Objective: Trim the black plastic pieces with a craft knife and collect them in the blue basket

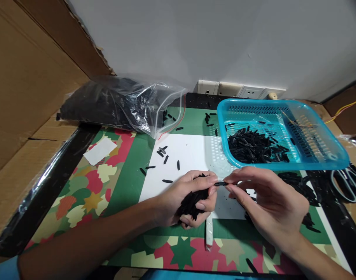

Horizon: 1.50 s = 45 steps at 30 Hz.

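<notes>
My left hand (197,200) is closed around a clump of small, slim black pieces (192,204). Between its thumb and forefinger sticks out one slim black piece (221,184), lying sideways. The other end of that piece is pinched by the thumb and forefinger of my right hand (265,202). Beneath both hands is a white sheet (184,149) on a patterned green and red board, with a few loose black pieces (167,181) scattered about. Further black pieces (300,186) lie in a heap behind my right hand, partly hidden by it.
A blue plastic basket (283,166) at the right holds a pile of black pieces. A clear zip bag (116,103) full of black material lies at the back left. Scissors (345,184) rest at the far right. A white wrapped stick (209,233) lies near the front.
</notes>
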Each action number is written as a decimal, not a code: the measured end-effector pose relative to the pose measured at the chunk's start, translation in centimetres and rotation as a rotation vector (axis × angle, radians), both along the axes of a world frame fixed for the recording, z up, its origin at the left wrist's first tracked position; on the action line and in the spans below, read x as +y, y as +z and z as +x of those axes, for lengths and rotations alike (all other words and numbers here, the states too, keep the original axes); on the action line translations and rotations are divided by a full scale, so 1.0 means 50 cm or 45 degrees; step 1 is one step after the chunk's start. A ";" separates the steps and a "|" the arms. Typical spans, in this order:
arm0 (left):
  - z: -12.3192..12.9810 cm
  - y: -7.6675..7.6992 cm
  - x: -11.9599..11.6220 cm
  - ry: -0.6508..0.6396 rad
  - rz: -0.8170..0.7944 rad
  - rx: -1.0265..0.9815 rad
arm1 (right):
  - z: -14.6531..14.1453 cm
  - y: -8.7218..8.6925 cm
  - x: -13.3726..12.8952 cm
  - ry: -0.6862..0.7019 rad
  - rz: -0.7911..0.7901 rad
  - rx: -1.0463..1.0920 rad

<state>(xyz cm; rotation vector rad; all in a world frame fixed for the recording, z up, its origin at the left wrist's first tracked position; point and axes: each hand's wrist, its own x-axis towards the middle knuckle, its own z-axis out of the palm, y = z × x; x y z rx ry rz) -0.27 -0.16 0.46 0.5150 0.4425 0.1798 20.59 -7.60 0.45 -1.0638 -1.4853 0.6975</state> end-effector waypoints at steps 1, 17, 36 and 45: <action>0.000 0.000 0.000 0.002 -0.006 -0.002 | 0.000 0.000 0.000 0.000 -0.013 0.002; 0.001 0.002 0.000 0.007 0.021 -0.006 | 0.001 0.001 -0.002 0.002 -0.033 -0.072; 0.004 -0.001 -0.003 0.039 0.107 0.119 | 0.010 0.017 0.015 0.115 0.238 -0.576; 0.008 -0.010 -0.013 0.105 0.195 0.149 | 0.024 0.012 0.017 0.122 0.287 -0.769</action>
